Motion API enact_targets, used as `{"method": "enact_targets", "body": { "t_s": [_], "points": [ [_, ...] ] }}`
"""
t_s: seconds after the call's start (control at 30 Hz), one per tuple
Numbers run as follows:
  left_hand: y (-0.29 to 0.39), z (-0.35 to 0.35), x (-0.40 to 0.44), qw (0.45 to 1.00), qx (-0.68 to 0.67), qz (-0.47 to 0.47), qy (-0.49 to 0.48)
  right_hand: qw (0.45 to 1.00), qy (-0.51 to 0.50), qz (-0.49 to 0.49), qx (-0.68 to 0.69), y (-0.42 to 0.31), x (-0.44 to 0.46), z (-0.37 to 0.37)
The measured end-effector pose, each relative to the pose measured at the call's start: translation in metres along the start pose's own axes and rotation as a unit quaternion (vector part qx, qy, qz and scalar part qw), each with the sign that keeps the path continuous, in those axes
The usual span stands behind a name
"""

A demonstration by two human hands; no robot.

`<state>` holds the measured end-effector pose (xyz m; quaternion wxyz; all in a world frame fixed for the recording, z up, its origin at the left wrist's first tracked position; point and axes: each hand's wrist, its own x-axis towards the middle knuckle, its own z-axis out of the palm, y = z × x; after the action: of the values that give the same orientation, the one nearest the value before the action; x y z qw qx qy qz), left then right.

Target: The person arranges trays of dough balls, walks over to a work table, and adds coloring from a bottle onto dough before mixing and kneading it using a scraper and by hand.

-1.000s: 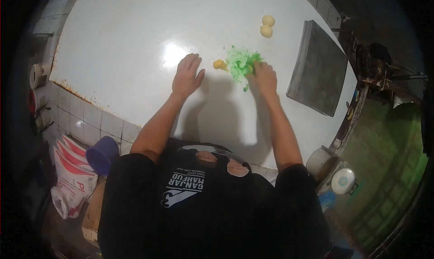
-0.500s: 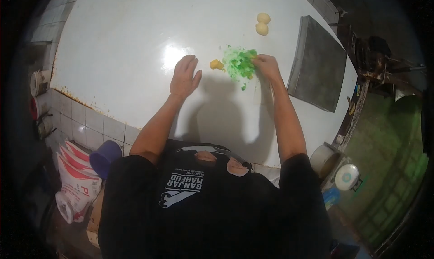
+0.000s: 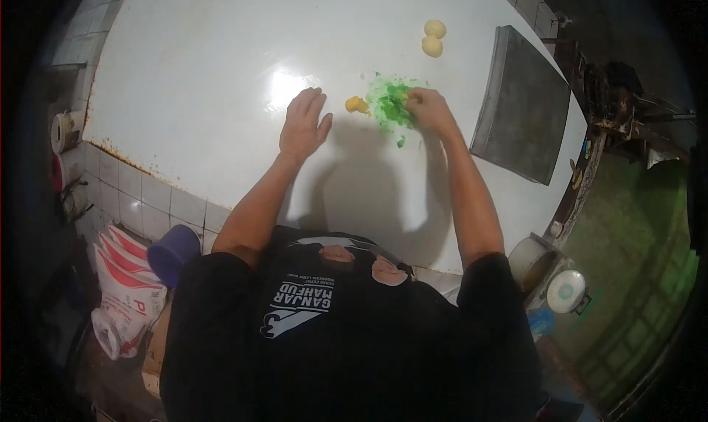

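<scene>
My left hand (image 3: 302, 123) lies flat on the white table (image 3: 199, 68) with its thumb apart, holding nothing. To its right sits a small yellow-orange lump (image 3: 356, 104), which borders a patch of green and whitish mash (image 3: 389, 106). My right hand (image 3: 429, 109) is at the right side of that mash, fingers pinched together on something I cannot make out; a bit of yellow shows by the fingertips. Two pale round balls (image 3: 434, 38) touch each other farther back, beyond my right hand.
A dark grey flat slab or tray (image 3: 523, 105) lies at the table's right. Below it, off the table, are a metal pot (image 3: 531, 261) and a white lid (image 3: 566, 291). A purple bucket (image 3: 174, 255) and red-white bags (image 3: 129, 297) stand at the lower left.
The green mash looks darker and more smeared, with fewer whitish clumps. My right hand has shifted slightly over its right edge. My left hand has stayed almost in place.
</scene>
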<state>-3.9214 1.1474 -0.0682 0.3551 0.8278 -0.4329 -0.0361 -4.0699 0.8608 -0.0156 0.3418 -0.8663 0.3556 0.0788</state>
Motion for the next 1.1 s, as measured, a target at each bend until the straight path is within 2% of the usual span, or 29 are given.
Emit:
{"method": "enact_targets", "body": {
  "t_s": [0.07,0.1,0.17,0.2,0.27,0.3,0.37,0.4,0.47,0.5,0.57,0.63,0.7,0.73,0.8,0.93,1.0,1.1],
  "points": [
    [-0.002,0.002,-0.002,1.0,-0.003,0.0,0.0,0.97,-0.075,0.065,0.222,-0.006,-0.001,-0.012],
    [-0.002,0.002,0.0,1.0,-0.005,0.003,0.003,0.97,-0.072,0.066,0.221,0.001,-0.001,-0.011],
    [-0.002,0.004,0.0,1.0,-0.002,0.008,0.009,0.987,-0.083,0.105,0.091,0.018,0.006,-0.002],
    [-0.003,0.002,0.0,1.0,0.002,0.008,0.012,0.987,-0.084,0.102,0.092,0.017,0.004,-0.002],
    [-0.004,0.002,0.0,1.0,0.006,0.006,0.014,0.99,0.057,0.067,-0.107,0.017,-0.005,0.0],
    [-0.003,0.002,-0.001,1.0,0.003,0.005,0.012,0.99,0.054,0.067,-0.109,0.014,-0.007,-0.001],
    [-0.003,0.003,-0.001,1.0,-0.001,0.0,0.008,0.967,0.114,0.036,-0.224,0.009,-0.008,-0.005],
    [-0.004,0.003,-0.001,1.0,-0.003,0.0,0.004,0.967,0.112,0.036,-0.226,0.004,-0.009,-0.003],
    [-0.002,0.003,-0.003,1.0,-0.007,0.001,0.003,0.978,0.15,-0.056,-0.137,-0.007,-0.014,0.008],
    [-0.003,0.003,-0.001,1.0,-0.006,0.003,0.007,0.977,0.152,-0.056,-0.135,-0.013,-0.013,0.015],
    [-0.001,0.001,0.0,1.0,-0.004,0.001,0.005,0.962,0.157,-0.117,-0.188,-0.019,-0.011,0.032],
    [0.0,0.0,0.001,1.0,-0.004,-0.002,0.004,0.962,0.14,-0.106,-0.211,-0.019,0.002,0.034],
    [0.0,0.0,0.0,1.0,-0.006,-0.003,-0.004,0.989,0.077,-0.015,-0.126,-0.02,0.011,0.024],
    [-0.001,0.0,0.001,1.0,-0.005,-0.004,-0.002,0.989,0.078,-0.017,-0.128,-0.027,0.011,0.014],
    [-0.002,0.002,-0.001,1.0,-0.005,-0.004,0.005,0.998,-0.023,0.042,0.029,-0.035,0.009,0.0],
    [-0.004,0.003,-0.001,1.0,0.005,-0.003,0.002,0.999,-0.011,0.037,-0.028,-0.031,0.007,0.017],
    [-0.003,0.002,-0.002,1.0,0.009,0.007,0.002,0.978,0.107,0.009,-0.179,-0.031,0.009,0.021],
    [-0.002,0.001,0.0,1.0,0.002,-0.001,-0.001,0.991,0.077,0.024,-0.109,-0.023,0.014,0.014]
  ]
}}
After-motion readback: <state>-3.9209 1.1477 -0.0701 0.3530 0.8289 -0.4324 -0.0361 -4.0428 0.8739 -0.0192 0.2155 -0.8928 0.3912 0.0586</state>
